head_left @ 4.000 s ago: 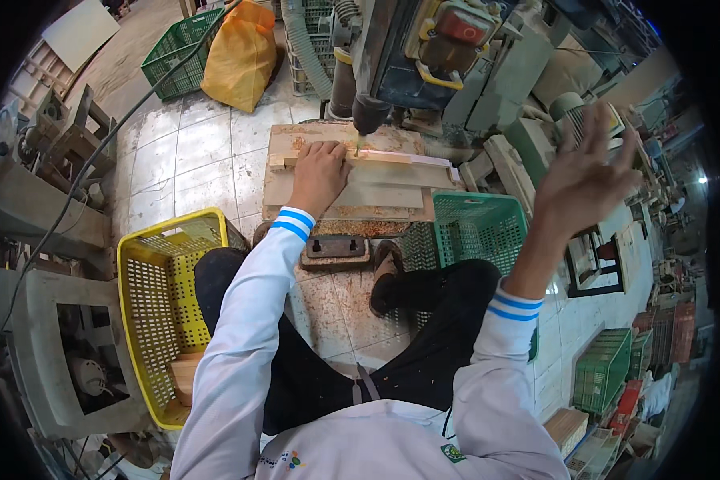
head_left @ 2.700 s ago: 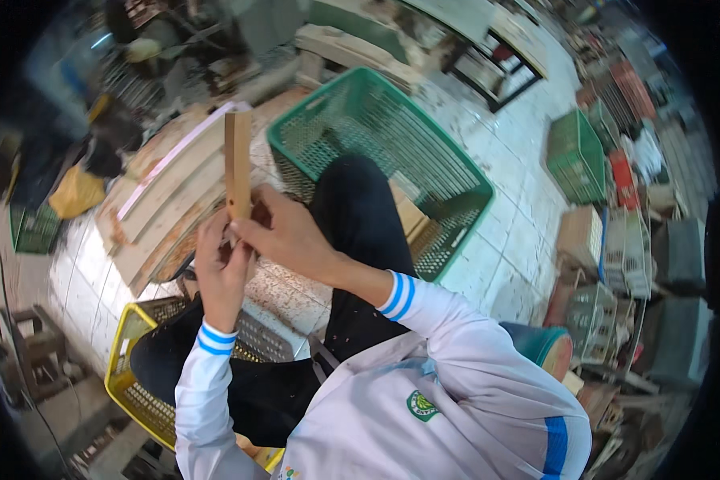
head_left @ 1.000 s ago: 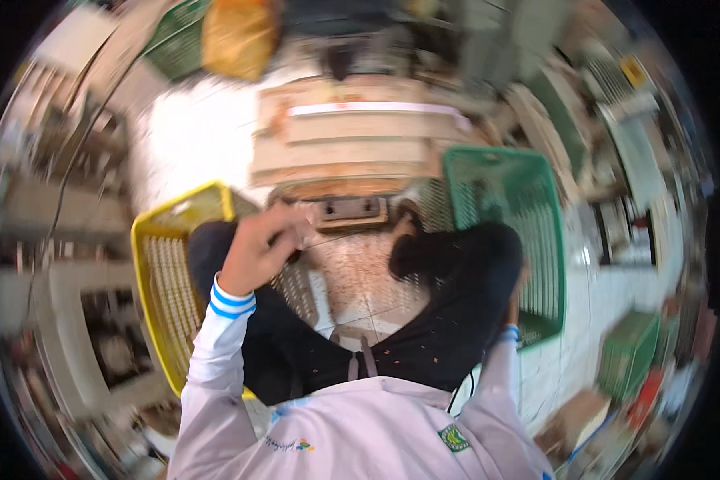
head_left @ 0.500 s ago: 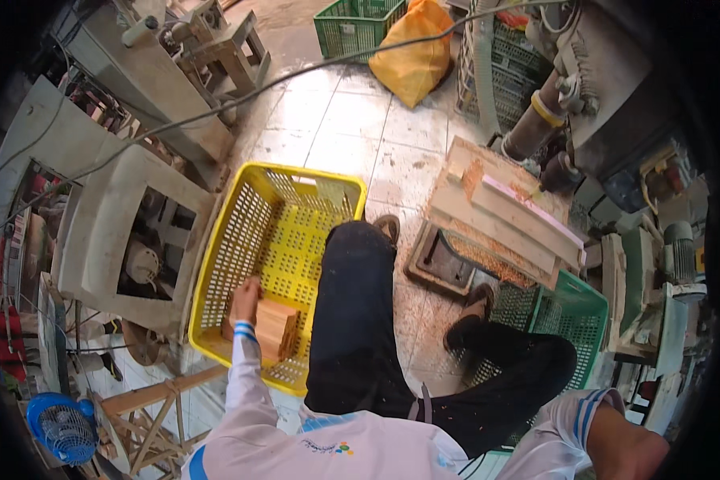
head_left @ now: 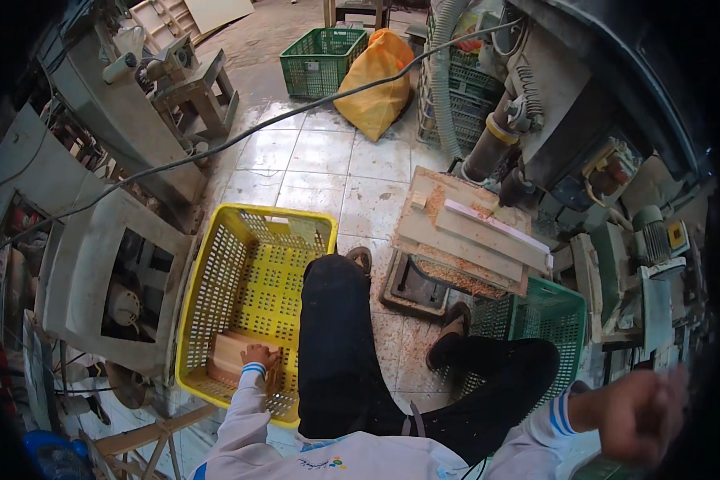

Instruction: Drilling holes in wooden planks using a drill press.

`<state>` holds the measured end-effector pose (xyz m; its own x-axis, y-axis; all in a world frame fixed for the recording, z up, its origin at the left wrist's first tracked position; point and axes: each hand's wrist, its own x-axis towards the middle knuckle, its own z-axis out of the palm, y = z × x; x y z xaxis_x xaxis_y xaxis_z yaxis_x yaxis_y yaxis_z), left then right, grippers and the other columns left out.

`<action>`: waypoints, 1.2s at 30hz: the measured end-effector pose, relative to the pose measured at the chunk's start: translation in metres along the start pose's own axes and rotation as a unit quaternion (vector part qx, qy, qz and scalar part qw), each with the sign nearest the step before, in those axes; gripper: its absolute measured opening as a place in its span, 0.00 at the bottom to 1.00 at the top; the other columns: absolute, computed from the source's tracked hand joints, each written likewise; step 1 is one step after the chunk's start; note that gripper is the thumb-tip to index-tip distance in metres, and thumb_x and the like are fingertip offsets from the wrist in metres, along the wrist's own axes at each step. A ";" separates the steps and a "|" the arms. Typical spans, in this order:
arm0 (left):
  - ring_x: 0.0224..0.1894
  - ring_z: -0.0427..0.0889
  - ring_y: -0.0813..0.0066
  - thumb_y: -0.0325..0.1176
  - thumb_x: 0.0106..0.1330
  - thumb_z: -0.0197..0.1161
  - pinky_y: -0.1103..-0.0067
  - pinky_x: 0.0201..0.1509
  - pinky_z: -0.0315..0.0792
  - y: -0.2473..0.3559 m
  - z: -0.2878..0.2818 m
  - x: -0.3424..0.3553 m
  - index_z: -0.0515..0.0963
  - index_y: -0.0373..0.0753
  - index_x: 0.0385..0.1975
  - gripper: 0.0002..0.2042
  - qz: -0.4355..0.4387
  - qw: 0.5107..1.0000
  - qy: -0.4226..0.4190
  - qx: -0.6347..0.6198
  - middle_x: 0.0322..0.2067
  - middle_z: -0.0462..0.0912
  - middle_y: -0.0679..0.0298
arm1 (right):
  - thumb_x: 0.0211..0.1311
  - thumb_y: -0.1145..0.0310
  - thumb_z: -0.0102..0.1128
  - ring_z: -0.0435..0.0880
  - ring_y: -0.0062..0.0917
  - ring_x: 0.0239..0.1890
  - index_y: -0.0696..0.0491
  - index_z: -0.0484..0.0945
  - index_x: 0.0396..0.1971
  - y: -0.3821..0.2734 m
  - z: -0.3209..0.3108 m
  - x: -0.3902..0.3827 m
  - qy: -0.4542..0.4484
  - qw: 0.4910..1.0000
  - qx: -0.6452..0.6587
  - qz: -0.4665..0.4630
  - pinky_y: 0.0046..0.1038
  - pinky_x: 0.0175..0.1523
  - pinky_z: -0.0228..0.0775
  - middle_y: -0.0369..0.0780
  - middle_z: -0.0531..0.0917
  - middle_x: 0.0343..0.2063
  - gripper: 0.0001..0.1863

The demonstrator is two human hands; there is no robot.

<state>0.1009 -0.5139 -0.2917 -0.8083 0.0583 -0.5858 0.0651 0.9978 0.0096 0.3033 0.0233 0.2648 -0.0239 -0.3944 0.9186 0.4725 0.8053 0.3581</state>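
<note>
The left hand (head_left: 260, 354) lies over the wood (head_left: 228, 352), fingers bent across the pieces; whether they have closed on one, I cannot tell. These pieces sit low in the near end of the yellow basket (head_left: 276, 210), close together, so a sound hold calls for fingertips and thumb on opposite edges of one piece, with the wrist clear of the rim and leg (head_left: 336, 352). The right hand (head_left: 640, 412) is blurred, well apart, its grip unclear.
</note>
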 end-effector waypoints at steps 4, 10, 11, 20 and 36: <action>0.70 0.61 0.58 0.58 0.60 0.60 0.44 0.71 0.50 -0.006 0.031 0.017 0.80 0.52 0.53 0.25 -0.046 0.999 -0.003 0.006 0.62 0.74 0.63 | 0.74 0.71 0.46 0.78 0.31 0.30 0.64 0.76 0.35 0.022 0.007 -0.076 -0.084 0.941 0.197 0.264 0.30 0.36 0.73 0.47 0.81 0.30 0.13; 0.62 0.70 0.62 0.48 0.60 0.63 0.50 0.69 0.57 0.000 0.047 0.021 0.83 0.50 0.45 0.16 -0.051 0.989 0.133 0.030 0.52 0.80 0.63 | 0.72 0.64 0.55 0.78 0.29 0.32 0.65 0.80 0.34 0.037 0.015 -0.203 -0.149 0.793 0.163 0.569 0.30 0.40 0.71 0.45 0.82 0.30 0.17; 0.63 0.69 0.63 0.47 0.60 0.63 0.52 0.69 0.57 0.004 0.038 0.018 0.83 0.49 0.45 0.17 -0.074 0.990 0.116 0.039 0.52 0.79 0.63 | 0.71 0.62 0.57 0.78 0.28 0.32 0.64 0.82 0.34 0.039 0.014 -0.223 -0.143 0.742 0.135 0.640 0.29 0.40 0.71 0.44 0.82 0.29 0.18; 0.45 0.80 0.57 0.44 0.64 0.59 0.63 0.50 0.73 0.014 0.000 -0.020 0.81 0.41 0.39 0.14 -0.055 0.973 0.213 -0.070 0.48 0.80 0.61 | 0.71 0.62 0.57 0.78 0.27 0.30 0.64 0.81 0.39 0.061 0.009 -0.287 -0.130 0.639 0.158 0.741 0.30 0.36 0.73 0.40 0.80 0.27 0.16; 0.21 0.69 0.84 0.46 0.78 0.50 0.85 0.24 0.63 0.050 -0.335 -0.130 0.75 0.34 0.45 0.18 0.136 0.488 0.429 -0.748 0.30 0.83 0.60 | 0.74 0.64 0.54 0.74 0.19 0.28 0.60 0.81 0.34 0.023 0.012 -0.261 -0.196 0.727 0.207 0.624 0.24 0.36 0.67 0.36 0.78 0.24 0.14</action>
<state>0.0133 -0.4617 0.0567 -0.8783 -0.4539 0.1500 0.2562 -0.1821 0.9493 0.3101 0.1505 0.0354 -0.0923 0.8494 0.5196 0.0372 0.5244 -0.8507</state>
